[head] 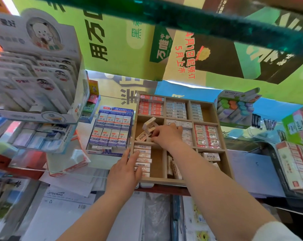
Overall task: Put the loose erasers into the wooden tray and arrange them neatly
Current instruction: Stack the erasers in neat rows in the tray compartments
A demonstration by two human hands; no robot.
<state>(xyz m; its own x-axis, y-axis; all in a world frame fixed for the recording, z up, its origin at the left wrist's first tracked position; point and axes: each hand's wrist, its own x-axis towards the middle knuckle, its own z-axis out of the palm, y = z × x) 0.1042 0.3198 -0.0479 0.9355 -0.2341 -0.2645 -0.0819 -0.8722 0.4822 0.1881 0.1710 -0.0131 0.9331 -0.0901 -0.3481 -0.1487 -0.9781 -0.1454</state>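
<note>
Wooden tray (164, 180) at frame centre: the right grip (166, 134) pinches a tilted loose eraser (148, 126) in its middle-left compartment (likely light, stiff, best taken by long sides), left grip (125, 169) spread flat on the neat row (143, 151).

Your open room in the wooden tray (161, 181) is the bare right half of its near-left compartment and a strip along the right wall of the far-right one. The middle-left compartment is cluttered by tilted erasers (148, 126), with your right hand (166, 134) curled on them. A blue box (110, 129) crowds the tray's left edge, and a highlighter pack (237, 108) stands at its far-right corner.
</note>
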